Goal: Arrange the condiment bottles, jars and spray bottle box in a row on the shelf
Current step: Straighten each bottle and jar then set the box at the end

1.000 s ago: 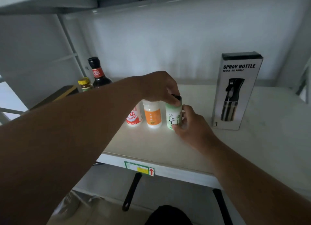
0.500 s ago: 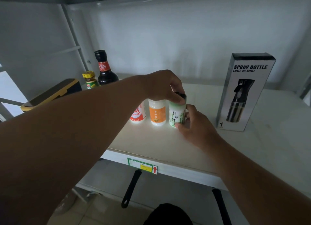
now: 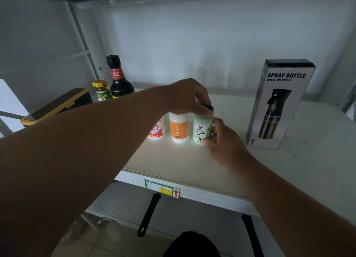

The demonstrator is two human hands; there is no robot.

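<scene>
Three small jars stand side by side on the cream shelf (image 3: 173, 164): a red-labelled jar (image 3: 158, 130), an orange-labelled jar (image 3: 179, 127) and a green-labelled jar (image 3: 201, 130) with a dark lid. My left hand (image 3: 188, 97) grips the green jar's lid from above. My right hand (image 3: 223, 143) holds its lower right side. A dark soy sauce bottle (image 3: 118, 79) and a small yellow-capped bottle (image 3: 101, 92) stand at the back left. The spray bottle box (image 3: 279, 104) stands upright to the right, apart from the jars.
A black and yellow flat object (image 3: 57, 104) lies at the far left beside the shelf post. A price label (image 3: 161, 188) is stuck on the shelf's front edge. Black pan handles (image 3: 148, 214) hang below. Another shelf board is overhead.
Both hands stay on the green jar, which remains next to the orange jar. The camera view has shifted slightly, showing more of the left side.
</scene>
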